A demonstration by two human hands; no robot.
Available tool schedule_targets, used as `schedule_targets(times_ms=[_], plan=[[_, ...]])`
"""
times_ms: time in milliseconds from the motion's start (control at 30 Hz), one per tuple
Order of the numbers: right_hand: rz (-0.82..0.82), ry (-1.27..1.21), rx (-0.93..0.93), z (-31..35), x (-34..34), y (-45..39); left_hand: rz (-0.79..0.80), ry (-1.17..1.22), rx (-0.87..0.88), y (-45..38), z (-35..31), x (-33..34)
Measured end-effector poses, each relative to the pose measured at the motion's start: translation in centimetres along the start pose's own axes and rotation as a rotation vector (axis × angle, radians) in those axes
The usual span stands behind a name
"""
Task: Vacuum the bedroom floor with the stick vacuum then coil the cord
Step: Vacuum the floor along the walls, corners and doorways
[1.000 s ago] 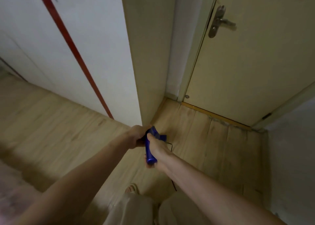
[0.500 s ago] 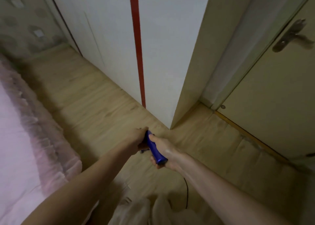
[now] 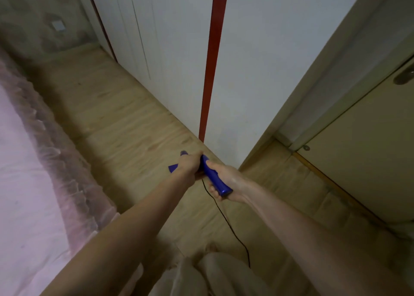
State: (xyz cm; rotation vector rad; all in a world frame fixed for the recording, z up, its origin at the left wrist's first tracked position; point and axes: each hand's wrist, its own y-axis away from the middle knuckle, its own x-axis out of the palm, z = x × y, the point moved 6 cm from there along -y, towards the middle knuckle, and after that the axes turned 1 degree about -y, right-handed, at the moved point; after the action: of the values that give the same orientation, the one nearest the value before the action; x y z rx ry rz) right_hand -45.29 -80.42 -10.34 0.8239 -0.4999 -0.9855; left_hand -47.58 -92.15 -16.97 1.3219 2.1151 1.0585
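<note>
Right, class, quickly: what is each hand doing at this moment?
Left hand: gripping the front part of the blue vacuum handle.
Right hand: gripping the rear of the same handle, thumb on top.

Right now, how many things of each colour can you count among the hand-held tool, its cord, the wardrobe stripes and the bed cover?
Blue: 1, the vacuum handle, gripped by the left hand and the right hand
Black: 1, the cord
Red: 2, the near stripe and the far stripe
Pink: 1, the bed cover
Total: 5
</note>
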Motion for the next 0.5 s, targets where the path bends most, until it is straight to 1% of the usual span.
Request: schedule_targets(times_ms=[200, 333, 500], plan=[[0.087, 0.086, -0.015, 4.7, 1.1, -7.0, -0.124, 0.113, -0.039, -6.3, -4.0, -2.3], [0.137, 0.079, -0.013, 11.1, 2.1, -12.5, -0.215, 0.170, -0.037, -10.5, -10.2, -4.1], [0.217, 0.167, 0.005, 18.3, 5.3, -18.0, -0.286, 0.257, -0.072, -14.7, -16.1, -8.5]])
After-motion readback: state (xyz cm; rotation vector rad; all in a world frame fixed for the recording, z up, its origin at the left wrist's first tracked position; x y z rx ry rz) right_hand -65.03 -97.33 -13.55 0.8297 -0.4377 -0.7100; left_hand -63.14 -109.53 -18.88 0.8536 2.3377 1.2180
